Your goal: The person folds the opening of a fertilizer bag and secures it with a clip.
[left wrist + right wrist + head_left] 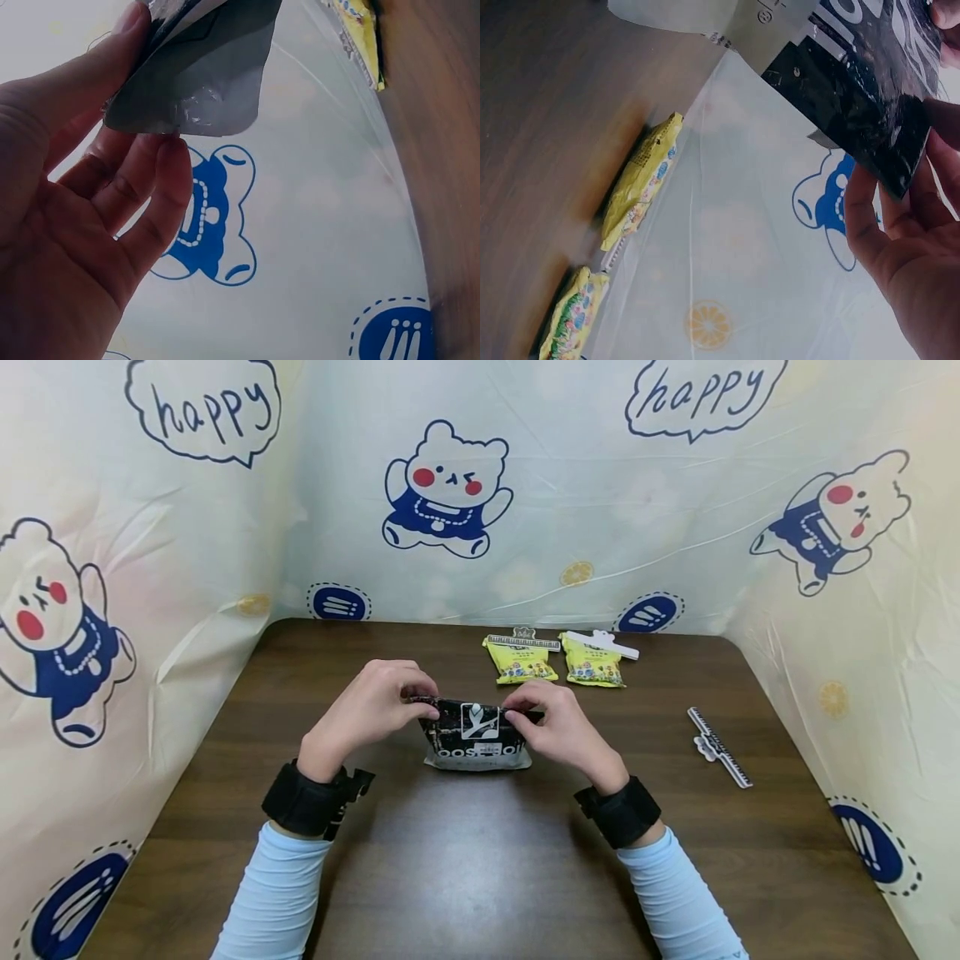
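Both hands hold a black and silver-grey bag (pixel 480 735) by its top edge at the middle of the table. The left hand (pixel 386 697) pinches the upper left corner between thumb and fingers; in the left wrist view the bag's grey side (pixel 199 90) shows near the fingertips. At the upper right corner, the right hand (pixel 551 718) pinches the black top of the bag, its thumb in front. White print and a pale label are on the bag's front. In the right wrist view the black part of the bag (pixel 855 105) hangs from the fingers.
Two yellow snack packets (pixel 521 664) (pixel 592 662) lie at the back, a sealing clip (pixel 522 642) across the top of one and a white clip (pixel 603 645) on the other. A loose clip (pixel 720 749) lies at the right. Printed cloth (pixel 480 585) surrounds the table.
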Tool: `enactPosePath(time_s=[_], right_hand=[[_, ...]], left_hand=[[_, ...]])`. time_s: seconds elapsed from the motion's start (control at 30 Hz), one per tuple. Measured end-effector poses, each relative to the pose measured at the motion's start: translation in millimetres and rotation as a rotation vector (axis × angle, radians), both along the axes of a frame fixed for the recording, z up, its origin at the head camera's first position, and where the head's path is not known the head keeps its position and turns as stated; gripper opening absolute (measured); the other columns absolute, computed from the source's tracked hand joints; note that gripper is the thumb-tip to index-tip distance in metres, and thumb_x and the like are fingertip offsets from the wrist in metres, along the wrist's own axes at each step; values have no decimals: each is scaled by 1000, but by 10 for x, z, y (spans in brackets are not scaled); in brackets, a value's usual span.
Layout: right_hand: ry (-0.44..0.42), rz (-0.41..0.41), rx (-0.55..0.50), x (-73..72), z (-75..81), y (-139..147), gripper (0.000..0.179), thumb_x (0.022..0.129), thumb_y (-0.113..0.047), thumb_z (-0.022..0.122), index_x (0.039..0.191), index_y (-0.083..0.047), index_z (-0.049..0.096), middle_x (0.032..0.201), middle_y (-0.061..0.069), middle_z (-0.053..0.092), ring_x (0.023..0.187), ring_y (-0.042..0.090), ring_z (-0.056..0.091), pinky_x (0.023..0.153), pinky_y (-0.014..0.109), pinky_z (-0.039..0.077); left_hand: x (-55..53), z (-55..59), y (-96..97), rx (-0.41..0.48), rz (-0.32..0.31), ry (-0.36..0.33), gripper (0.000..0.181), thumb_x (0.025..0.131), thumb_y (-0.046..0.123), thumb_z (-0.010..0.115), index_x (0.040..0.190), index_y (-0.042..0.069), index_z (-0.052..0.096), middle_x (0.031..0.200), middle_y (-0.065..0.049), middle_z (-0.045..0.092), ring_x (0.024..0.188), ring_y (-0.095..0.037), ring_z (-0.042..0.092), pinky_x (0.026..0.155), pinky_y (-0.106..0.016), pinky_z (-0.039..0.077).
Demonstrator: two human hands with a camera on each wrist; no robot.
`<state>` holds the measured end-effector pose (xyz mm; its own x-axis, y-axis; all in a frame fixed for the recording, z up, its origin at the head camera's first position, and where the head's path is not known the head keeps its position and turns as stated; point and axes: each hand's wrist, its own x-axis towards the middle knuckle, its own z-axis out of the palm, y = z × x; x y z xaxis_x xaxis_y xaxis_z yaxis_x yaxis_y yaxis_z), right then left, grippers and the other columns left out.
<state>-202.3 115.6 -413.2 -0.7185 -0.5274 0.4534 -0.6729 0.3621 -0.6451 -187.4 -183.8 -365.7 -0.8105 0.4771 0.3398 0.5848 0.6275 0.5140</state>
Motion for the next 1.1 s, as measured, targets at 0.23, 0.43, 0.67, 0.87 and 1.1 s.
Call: enactPosePath(time_s=[0.23,0.43,0.67,0.87,1.1], right_hand=[[25,-34,-6,10,0,-45,6,92,-9,81,97,-12,79,92,4,75,86,16,66,74,41,58],[41,-44,-6,9,8,-41,5,91,-8,81,95,-11,80,91,5,76,87,16,68,71,40,56],[36,-34,-28,8,-3,-51,7,92,-5,80,92,-12,80,89,5,76,86,17,66,71,42,54],[34,-13,-50,14,-32,-70,8,92,-2,78,91,-10,78,87,6,74,86,18,64,73,44,54],[31,-26,-51,16,-28,-68,8,92,-3,79,91,-11,78,87,5,75,86,18,65,73,44,54]], left_hand=[[-1,-6,4,18,0,-5,13,80,9,91,88,12,81,80,0,75,71,-13,66,62,-38,57],[-11,2,3,22,-14,-5,11,80,9,91,87,13,82,78,1,76,69,-12,65,59,-37,55],[-17,3,-1,23,-33,0,9,82,9,89,86,13,82,78,0,77,68,-12,65,59,-37,54],[-6,-18,7,-15,-31,-25,8,86,9,86,87,12,79,80,0,73,70,-13,64,62,-38,55],[20,-36,70,-85,2,-14,7,92,20,79,98,16,80,95,2,72,83,-16,64,73,-39,56]])
